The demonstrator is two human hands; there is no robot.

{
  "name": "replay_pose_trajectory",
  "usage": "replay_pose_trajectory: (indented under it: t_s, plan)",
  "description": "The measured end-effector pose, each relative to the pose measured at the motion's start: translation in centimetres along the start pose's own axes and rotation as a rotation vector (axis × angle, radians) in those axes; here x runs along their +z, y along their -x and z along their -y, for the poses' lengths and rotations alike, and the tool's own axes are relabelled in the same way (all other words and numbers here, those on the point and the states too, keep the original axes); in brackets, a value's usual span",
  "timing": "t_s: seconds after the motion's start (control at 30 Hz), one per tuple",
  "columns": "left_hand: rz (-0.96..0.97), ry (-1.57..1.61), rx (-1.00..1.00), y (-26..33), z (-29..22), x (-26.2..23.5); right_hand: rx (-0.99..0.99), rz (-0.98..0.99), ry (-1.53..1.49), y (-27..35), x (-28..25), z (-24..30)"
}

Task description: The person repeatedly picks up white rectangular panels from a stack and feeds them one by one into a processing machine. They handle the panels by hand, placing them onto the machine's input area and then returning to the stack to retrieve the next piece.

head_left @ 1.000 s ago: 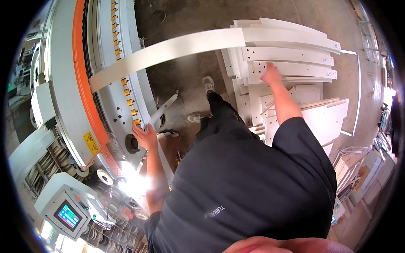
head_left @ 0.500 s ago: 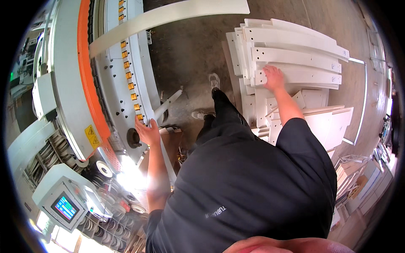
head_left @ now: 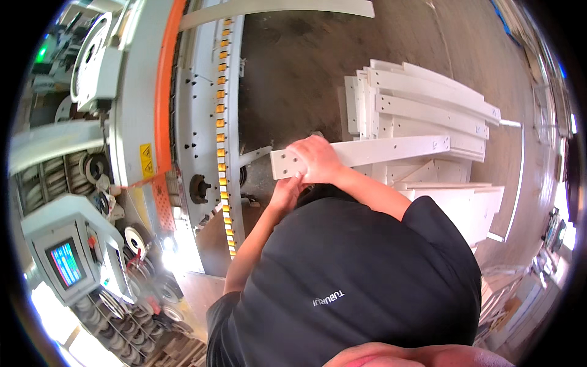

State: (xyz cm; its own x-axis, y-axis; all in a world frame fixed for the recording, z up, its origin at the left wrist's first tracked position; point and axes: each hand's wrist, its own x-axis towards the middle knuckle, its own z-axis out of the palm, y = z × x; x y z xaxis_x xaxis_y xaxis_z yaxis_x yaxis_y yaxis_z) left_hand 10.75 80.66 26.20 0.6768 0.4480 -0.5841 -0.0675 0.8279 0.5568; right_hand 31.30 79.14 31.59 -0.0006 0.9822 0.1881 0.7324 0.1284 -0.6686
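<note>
- White panel strip (head_left: 367, 153): long narrow board with small drilled holes at both ends, held roughly level in front of the person's chest. Left end juts toward the machine, right end reaches over the stack.
- Right hand (head_left: 317, 160): on top of the strip near its left end, fingers curled down over the far edge, closed grip on the board.
- Left hand (head_left: 286, 191): under the same end, just below the right hand, touching the strip's underside. Mostly hidden by the board and the right hand, so can't tell how far its fingers are closed.
- Stack of white panels (head_left: 428, 104): right of and beyond the hands, many similar drilled strips piled unevenly, ends fanned out. The held strip lies across its near side; can't tell if it rests on the stack or is clear of it.
- Wider white boards (head_left: 471, 205): nearer and to the right, below the stack.
- Edge-banding-type machine (head_left: 202, 92): long body along the left, orange guard strip (head_left: 164, 79), and a row of small yellow pads (head_left: 221, 140) running near to far. Just beside the strip's left end.
- Another white panel (head_left: 275, 7): lying on the machine at the far end, sticking out rightward.
- Control screen (head_left: 64, 263): near left, lit, on a grey housing.
- Rollers and wheels (head_left: 131, 238): cluster near left under the machine.
- Concrete floor (head_left: 293, 79): between machine and stack.
- Black shirt (head_left: 354, 287) fills the near middle, hides everything below the hands.
</note>
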Motion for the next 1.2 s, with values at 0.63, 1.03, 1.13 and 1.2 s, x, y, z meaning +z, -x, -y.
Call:
replay_pose_trajectory:
  t_s: [0.63,1.03,1.13,1.2]
  plan:
    - [-0.824,0.183,0.529,11.5,-5.7,-23.2,0.626,0.557,0.062,13.7,-1.0,-10.6]
    - [-1.090,-0.048,0.739,11.7,-6.6,-20.4,0.667,0.476,-0.047,8.5,6.0,2.3]
    - [-1.102,-0.013,0.722,11.7,-6.6,-20.6,0.683,0.519,-0.013,7.3,6.5,3.5]
    - [-1.075,0.034,0.736,11.8,-6.9,-20.5,0.703,0.494,-0.080,7.2,6.8,3.2]
